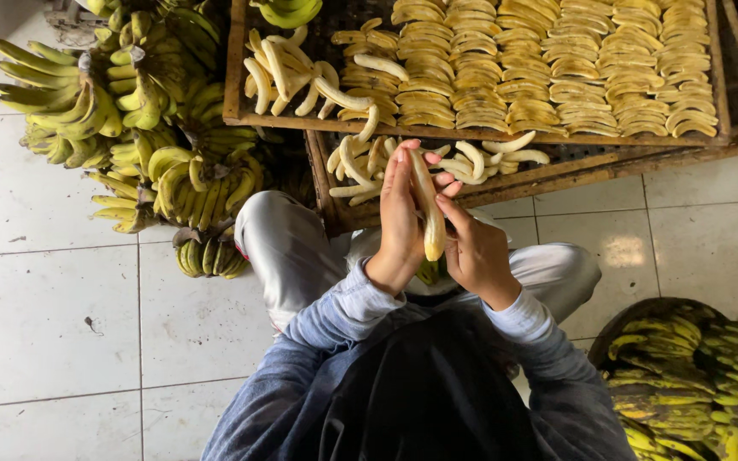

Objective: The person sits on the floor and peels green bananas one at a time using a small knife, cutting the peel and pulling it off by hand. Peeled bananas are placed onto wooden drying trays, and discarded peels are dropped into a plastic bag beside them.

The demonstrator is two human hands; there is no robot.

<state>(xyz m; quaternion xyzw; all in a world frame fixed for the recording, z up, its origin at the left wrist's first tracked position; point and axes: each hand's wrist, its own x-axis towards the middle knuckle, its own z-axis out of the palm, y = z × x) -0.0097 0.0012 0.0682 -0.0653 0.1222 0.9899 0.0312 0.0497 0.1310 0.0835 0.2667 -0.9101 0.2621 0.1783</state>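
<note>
A peeled pale banana (427,209) stands upright between my two hands above my lap. My left hand (399,222) presses flat against its left side, fingers straight up. My right hand (471,243) grips its right side with curled fingers. Just beyond my hands lies a wooden tray (328,192) with a pile of peeled whole bananas (360,162). Above it sits a second wooden tray (234,81) holding more peeled bananas (292,72) and rows of flattened banana slices (557,64).
Bunches of green-yellow unpeeled bananas (130,128) are heaped on the white tiled floor (61,324) at the left. A dark round basket (621,320) at the lower right holds more unpeeled bananas (694,376). My knees in grey trousers (279,248) flank my hands.
</note>
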